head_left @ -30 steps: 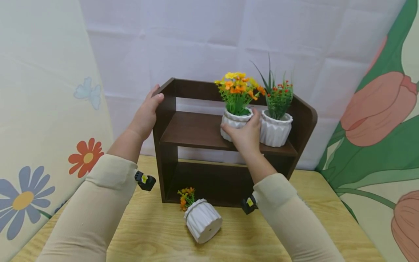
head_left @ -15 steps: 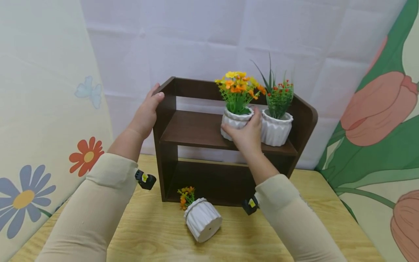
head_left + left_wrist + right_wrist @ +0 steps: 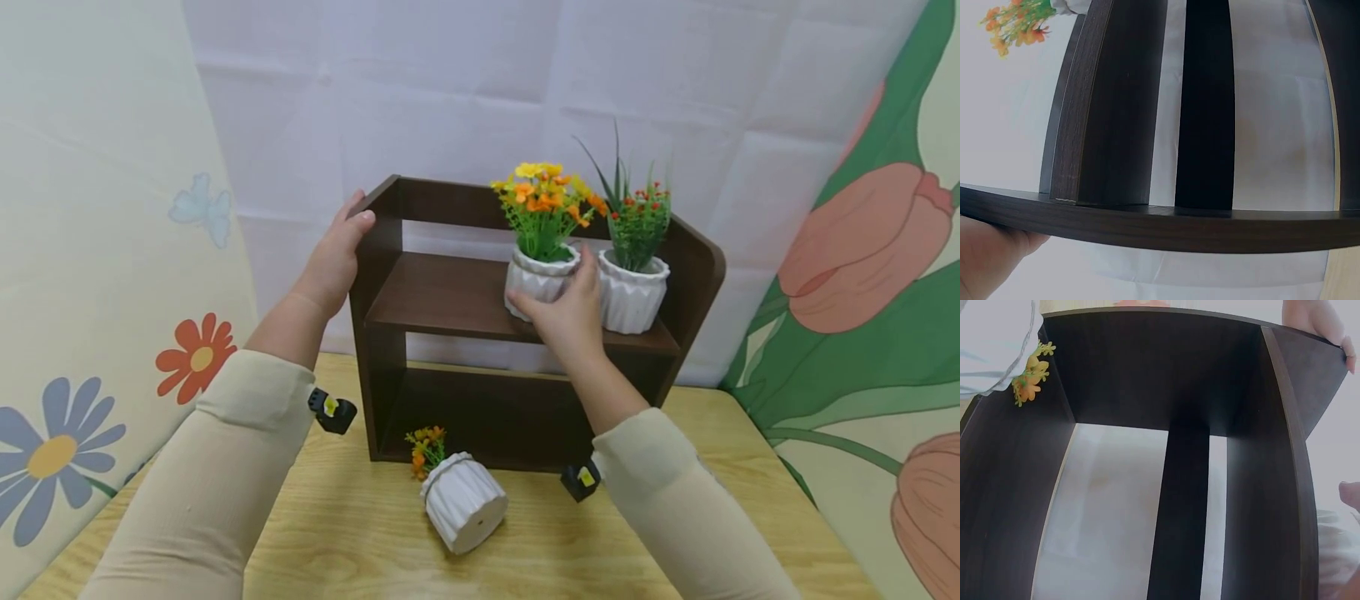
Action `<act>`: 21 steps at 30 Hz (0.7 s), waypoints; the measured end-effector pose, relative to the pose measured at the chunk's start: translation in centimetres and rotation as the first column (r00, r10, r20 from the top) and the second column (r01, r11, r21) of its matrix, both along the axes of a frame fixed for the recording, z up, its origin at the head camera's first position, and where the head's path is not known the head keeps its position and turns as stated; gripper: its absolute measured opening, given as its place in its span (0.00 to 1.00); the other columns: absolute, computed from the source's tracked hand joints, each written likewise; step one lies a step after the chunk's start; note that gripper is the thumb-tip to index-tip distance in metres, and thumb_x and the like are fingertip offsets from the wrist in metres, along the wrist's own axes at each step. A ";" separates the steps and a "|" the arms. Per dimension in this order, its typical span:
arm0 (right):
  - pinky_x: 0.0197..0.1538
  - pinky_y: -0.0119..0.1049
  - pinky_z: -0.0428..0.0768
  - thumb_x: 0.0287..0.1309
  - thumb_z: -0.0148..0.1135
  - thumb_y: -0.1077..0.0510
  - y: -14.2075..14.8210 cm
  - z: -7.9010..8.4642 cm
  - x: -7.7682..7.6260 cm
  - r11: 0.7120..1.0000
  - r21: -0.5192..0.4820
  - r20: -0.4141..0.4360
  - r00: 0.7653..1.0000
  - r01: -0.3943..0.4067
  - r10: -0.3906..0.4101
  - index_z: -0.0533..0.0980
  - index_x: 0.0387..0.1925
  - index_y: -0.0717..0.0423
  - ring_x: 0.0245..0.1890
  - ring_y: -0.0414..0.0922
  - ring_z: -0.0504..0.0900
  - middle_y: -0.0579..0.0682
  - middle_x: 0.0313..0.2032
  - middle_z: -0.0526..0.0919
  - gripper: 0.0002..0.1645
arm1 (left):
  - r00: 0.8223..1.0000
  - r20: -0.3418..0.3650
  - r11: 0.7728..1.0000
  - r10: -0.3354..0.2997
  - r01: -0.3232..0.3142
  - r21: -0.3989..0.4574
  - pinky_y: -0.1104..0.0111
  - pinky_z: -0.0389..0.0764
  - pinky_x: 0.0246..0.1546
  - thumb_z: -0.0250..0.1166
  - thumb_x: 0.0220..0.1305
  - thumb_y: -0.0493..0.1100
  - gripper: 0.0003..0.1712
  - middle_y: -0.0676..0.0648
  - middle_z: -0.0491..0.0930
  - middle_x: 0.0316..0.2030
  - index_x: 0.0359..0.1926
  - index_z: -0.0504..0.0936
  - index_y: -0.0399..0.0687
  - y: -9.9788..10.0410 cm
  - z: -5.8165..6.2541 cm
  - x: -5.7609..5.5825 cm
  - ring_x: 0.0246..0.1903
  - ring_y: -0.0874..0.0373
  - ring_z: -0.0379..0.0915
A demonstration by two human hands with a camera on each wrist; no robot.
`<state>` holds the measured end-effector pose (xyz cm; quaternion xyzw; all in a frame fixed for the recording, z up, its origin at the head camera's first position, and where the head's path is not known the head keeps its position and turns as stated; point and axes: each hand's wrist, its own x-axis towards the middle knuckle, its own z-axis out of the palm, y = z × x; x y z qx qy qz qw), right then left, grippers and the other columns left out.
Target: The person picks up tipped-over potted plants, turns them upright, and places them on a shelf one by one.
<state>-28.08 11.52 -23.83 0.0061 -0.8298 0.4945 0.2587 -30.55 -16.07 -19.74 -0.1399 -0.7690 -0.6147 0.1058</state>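
On the right of a dark brown two-tier shelf's (image 3: pixel 450 287) upper board stands a white fluted flowerpot (image 3: pixel 531 279) with yellow and orange flowers, upright. My right hand (image 3: pixel 573 321) holds it, thumb across the front and fingers at its right side. Close by on the right is a second white flowerpot (image 3: pixel 633 300) with red-dotted greenery. My left hand (image 3: pixel 333 262) grips the shelf's left side panel near the top, its thumb over the edge; the left wrist view shows part of that hand (image 3: pixel 991 256) against the panel's outer face.
A third white flowerpot (image 3: pixel 465 504) with orange flowers lies tipped on the wooden table (image 3: pixel 337 533), before the shelf's lower tier. White cloth (image 3: pixel 465 83) hangs behind the shelf. Flower-printed panels (image 3: pixel 862 250) stand on both sides.
My right wrist and forearm have shifted slightly right and down, while the hand stays at the yellow-orange flowerpot. The left hand, the shelf and the tipped flowerpot stay as they were.
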 end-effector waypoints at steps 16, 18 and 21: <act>0.73 0.45 0.60 0.44 0.78 0.49 0.7 -0.6 1.9 0.994 -0.059 -0.063 0.994 -0.095 0.092 0.43 0.76 0.51 0.72 0.50 0.57 0.58 0.72 0.56 0.68 | 1.000 0.003 1.000 -0.009 0.009 0.006 0.49 0.38 0.75 0.35 0.75 0.60 0.35 0.52 0.35 0.79 0.78 0.37 0.67 0.0 0.0 0.0 0.76 0.51 0.32; 0.73 0.45 0.60 0.45 0.78 0.49 0.9 -0.6 2.1 0.993 -0.059 -0.057 0.994 -0.099 0.096 0.42 0.77 0.51 0.72 0.50 0.57 0.59 0.71 0.56 0.68 | 1.000 0.002 1.000 -0.012 0.012 0.014 0.49 0.38 0.75 0.35 0.75 0.60 0.36 0.52 0.35 0.79 0.78 0.37 0.67 0.0 0.0 0.0 0.76 0.51 0.33; 0.73 0.46 0.60 0.46 0.77 0.48 1.1 -0.6 2.5 0.992 -0.055 -0.045 0.993 -0.111 0.109 0.41 0.77 0.50 0.72 0.52 0.57 0.59 0.72 0.55 0.68 | 1.000 0.003 1.000 -0.015 0.015 0.019 0.49 0.39 0.75 0.35 0.75 0.60 0.35 0.51 0.35 0.79 0.78 0.37 0.67 0.0 -0.1 0.0 0.76 0.51 0.34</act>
